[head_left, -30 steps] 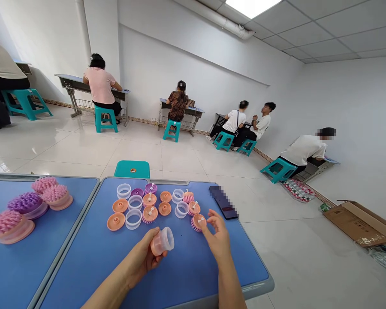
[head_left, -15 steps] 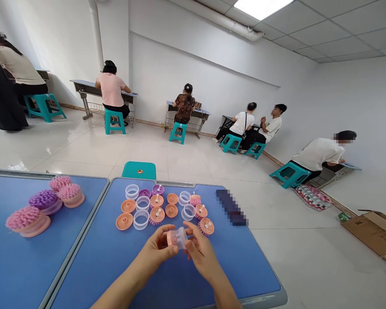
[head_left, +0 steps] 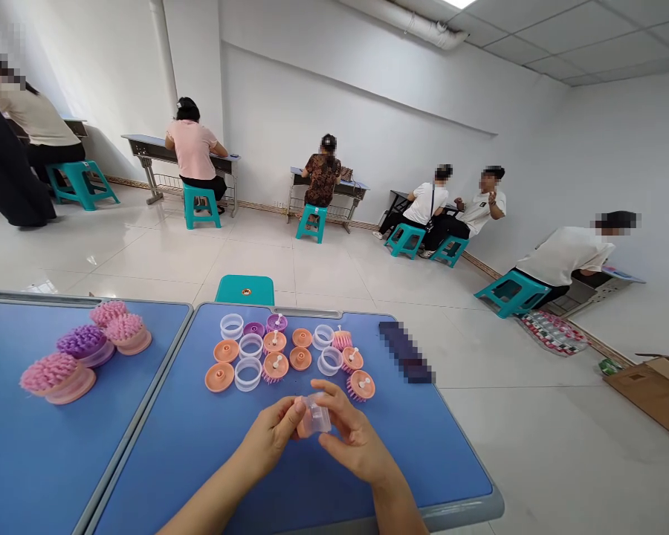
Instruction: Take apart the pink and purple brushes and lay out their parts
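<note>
My left hand (head_left: pixel 273 433) grips the orange end of a clear plastic cup-like part (head_left: pixel 319 417) above the blue table (head_left: pixel 201 475). At the clear end, my right hand (head_left: pixel 355 438) has its fingers spread and curved around the part, thumb apart from the forefinger. Beyond my hands lie orange discs (head_left: pixel 219 377), clear rings (head_left: pixel 248 374) and a purple disc (head_left: pixel 253 329). Among them, orange caps with white pins and pink bristles (head_left: pixel 275 365) rest bristles down. More bristled caps (head_left: pixel 362 384) lie to the right.
Finished-looking pink brushes (head_left: pixel 59 377) and a purple brush (head_left: pixel 83 345) stand on the left table. A blurred dark object (head_left: pixel 406 353) lies at right. A teal stool (head_left: pixel 245 290) stands beyond; several people sit at desks along the wall.
The clear part has turned slightly in my left hand, and my right fingers have opened around it. The view has shifted a little. A seated person at the back has raised their hands.
</note>
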Motion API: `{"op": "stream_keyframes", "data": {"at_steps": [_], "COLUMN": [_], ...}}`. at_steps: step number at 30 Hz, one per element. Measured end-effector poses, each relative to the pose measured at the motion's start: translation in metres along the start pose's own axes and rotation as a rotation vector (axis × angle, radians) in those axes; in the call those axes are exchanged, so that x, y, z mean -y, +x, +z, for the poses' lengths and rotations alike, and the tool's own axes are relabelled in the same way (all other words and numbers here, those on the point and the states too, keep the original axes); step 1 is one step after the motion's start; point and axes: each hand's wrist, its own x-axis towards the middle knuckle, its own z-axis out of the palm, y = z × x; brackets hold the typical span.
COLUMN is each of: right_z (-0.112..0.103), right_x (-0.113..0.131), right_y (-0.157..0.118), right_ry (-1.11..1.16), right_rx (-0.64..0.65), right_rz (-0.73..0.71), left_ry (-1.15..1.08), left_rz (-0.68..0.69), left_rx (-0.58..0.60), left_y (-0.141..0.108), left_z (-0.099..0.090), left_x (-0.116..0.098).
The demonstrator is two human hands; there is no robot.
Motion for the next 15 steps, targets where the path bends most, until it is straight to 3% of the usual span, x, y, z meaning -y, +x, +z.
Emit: {"op": "stream_keyframes", "data": {"at_steps": [7,11,15], "right_z": [0.007,0.005,0.001], "right_x": [-0.007,-0.003,-0.004], "right_y": [0.003,0.002,0.001], "right_ry": [0.000,-0.152,-0.123], "right_rx": [-0.075,-0.094,-0.102], "right_rz": [0.145,0.044,-0.022], "left_ry": [0.059,-0.031,-0.235], "left_rz": [-0.022,-0.122,-0.232], "left_rx": [-0.016,-0.022,-0.031], "left_y": [0.002,0.000,-0.001], "left_z": [0.000,-0.002,-0.003], "left_x": [0.002,-0.005,-0.009]}}
